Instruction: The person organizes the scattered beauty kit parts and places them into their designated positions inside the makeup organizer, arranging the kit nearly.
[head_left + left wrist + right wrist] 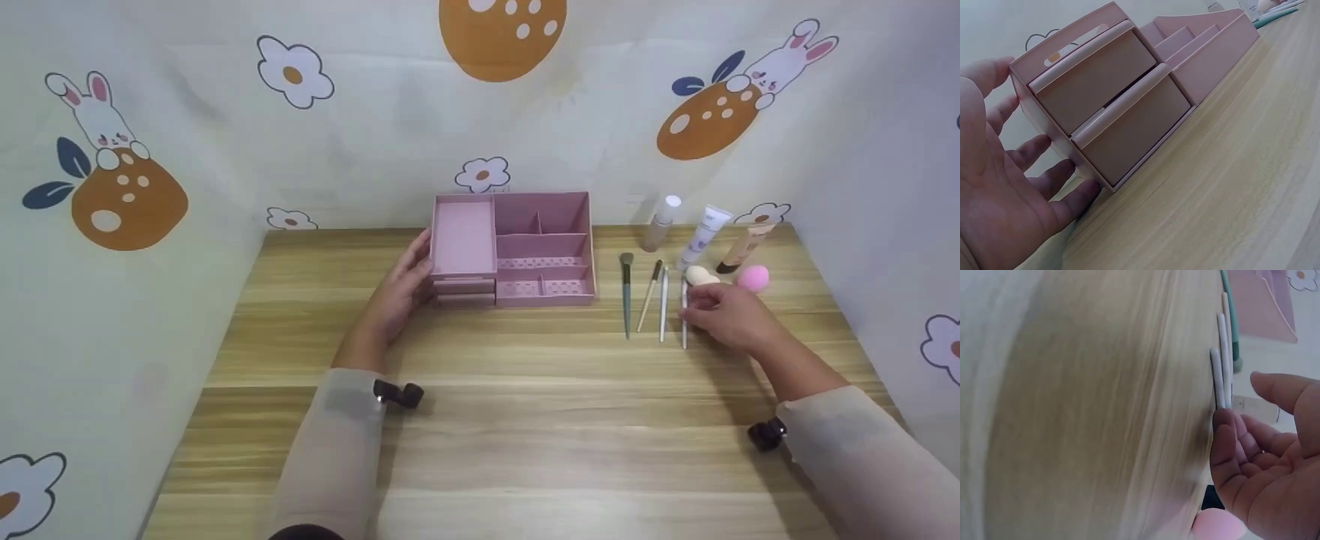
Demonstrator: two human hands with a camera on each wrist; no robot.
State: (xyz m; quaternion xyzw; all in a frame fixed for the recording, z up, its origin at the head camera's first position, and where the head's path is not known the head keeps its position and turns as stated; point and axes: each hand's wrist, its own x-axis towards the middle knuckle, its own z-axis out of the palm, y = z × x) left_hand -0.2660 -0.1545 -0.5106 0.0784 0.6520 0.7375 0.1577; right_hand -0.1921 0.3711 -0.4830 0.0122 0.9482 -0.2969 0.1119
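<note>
A pink desktop organizer (465,234) with two drawers and several compartments stands at the back of the table. My left hand (396,304) rests against its left side; the left wrist view shows the fingers extended, their tips touching the side wall. Over to the right, my right hand (733,318) is low beside a thin white stick (684,336), fingertips at it. In the right wrist view the thumb stands apart from the fingers. Left of that stick lie another white stick (664,307), a slim makeup brush (649,296) and a green-handled makeup brush (627,296).
Behind the right hand are a pump-type bottle (660,225), a white tube (705,234), a beige tube (744,247), a cream makeup sponge (699,276) and a pink makeup sponge (754,279). A patterned backdrop (360,150) rises at the table's rear edge.
</note>
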